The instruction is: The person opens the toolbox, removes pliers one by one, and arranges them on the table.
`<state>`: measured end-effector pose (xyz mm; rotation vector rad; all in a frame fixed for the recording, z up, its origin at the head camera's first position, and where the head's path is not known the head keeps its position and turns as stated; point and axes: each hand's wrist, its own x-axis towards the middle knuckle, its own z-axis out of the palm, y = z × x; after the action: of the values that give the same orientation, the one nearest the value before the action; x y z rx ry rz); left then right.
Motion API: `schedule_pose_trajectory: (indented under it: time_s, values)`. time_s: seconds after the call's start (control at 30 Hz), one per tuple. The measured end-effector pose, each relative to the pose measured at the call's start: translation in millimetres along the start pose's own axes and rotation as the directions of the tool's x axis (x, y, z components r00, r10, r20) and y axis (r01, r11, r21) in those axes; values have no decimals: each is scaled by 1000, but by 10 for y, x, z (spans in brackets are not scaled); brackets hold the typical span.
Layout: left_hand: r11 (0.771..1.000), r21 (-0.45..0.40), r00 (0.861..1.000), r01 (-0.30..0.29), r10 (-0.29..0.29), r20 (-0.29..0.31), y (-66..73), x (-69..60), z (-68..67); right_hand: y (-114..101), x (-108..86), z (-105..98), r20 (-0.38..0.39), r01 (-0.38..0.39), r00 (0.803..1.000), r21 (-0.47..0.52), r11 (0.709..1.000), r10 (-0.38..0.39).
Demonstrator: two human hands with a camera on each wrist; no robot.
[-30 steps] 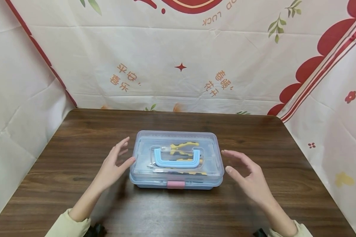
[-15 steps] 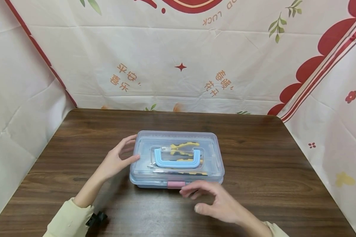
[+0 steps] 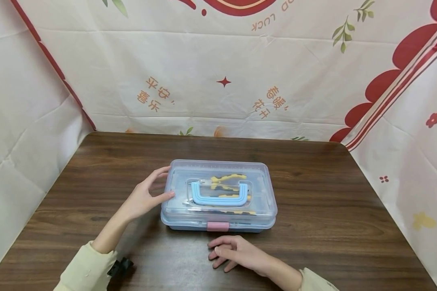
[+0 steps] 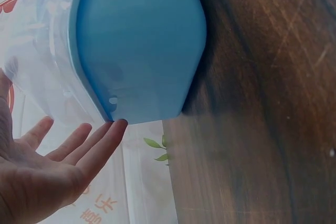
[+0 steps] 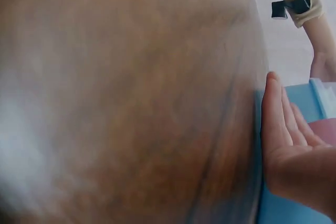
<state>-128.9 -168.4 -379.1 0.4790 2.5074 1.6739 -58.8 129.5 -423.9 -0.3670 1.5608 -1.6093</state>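
A plastic toolbox (image 3: 262, 194) with a clear lid sits closed on the table. Its light blue handle (image 3: 218, 201) lies folded flat, and a pink latch (image 3: 217, 226) is at the front. Through the lid show yellow-and-black pliers (image 3: 228, 178) and other yellow-handled tools, partly hidden by the handle. My left hand (image 3: 143, 200) rests at the box's left end, thumb on the lid; in the left wrist view its fairly straight fingers (image 4: 105, 145) touch the blue base near a corner. Just in front of the latch, my right hand (image 3: 238, 252) hovers with loosely bent fingers, holding nothing.
The dark wood-grain table (image 3: 331, 202) extends to both sides of the toolbox. White printed cloth (image 3: 189, 60) hangs behind and along both sides. A small black device (image 3: 120, 266) is strapped at the left sleeve (image 3: 89, 266).
My right hand has gone from beside the box's right end to in front of the latch. My left hand has come in against the left end. The toolbox stays put and closed.
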Motion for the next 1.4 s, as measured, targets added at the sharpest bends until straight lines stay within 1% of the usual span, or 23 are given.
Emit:
schedule_pose_trajectory:
  time_s: [0.07,0.17,0.27,0.33,0.43,0.5,0.57,0.67,0.77,0.93,1.03,1.23,1.4]
  values:
    - [1000,-5,1000,3,-3,3,5,0,2,23,12,-13,-40,-35,998,55,998,38]
    - [1000,-6,1000,6,-6,3,13,-2,5,36,26,-32,-86,-59,994,149,987,72]
    - [1000,-8,1000,12,-12,3,15,-2,6,36,36,-49,-102,-70,990,237,969,96]
    - [1000,-10,1000,15,-15,4,14,-2,7,35,44,-54,-100,-67,990,293,954,100]
    - [1000,-15,1000,20,-20,4,15,-3,8,37,53,-53,-88,-42,993,382,923,82]
    - [1000,-16,1000,21,-21,6,18,-3,8,45,58,-50,-90,-18,994,440,898,63]
    - [1000,-18,1000,21,-21,7,21,-2,10,61,57,-41,-101,12,994,487,873,43]
    - [1000,-19,1000,19,-19,9,20,-1,13,87,55,-23,-135,55,991,532,845,21]
    - [1000,-17,1000,18,-18,7,15,0,13,107,60,-7,-167,92,986,552,829,3]
    - [1000,-11,1000,24,-24,4,8,-1,9,127,75,-1,-201,123,980,563,817,-9]
    - [1000,-10,1000,24,-24,5,9,1,8,136,78,2,-215,128,977,558,820,-7]
    - [1000,-8,1000,22,-22,1,-8,5,8,135,76,26,-246,131,969,535,834,5]
    - [1000,-13,1000,20,-20,1,-16,7,9,133,73,45,-274,131,961,536,834,26]
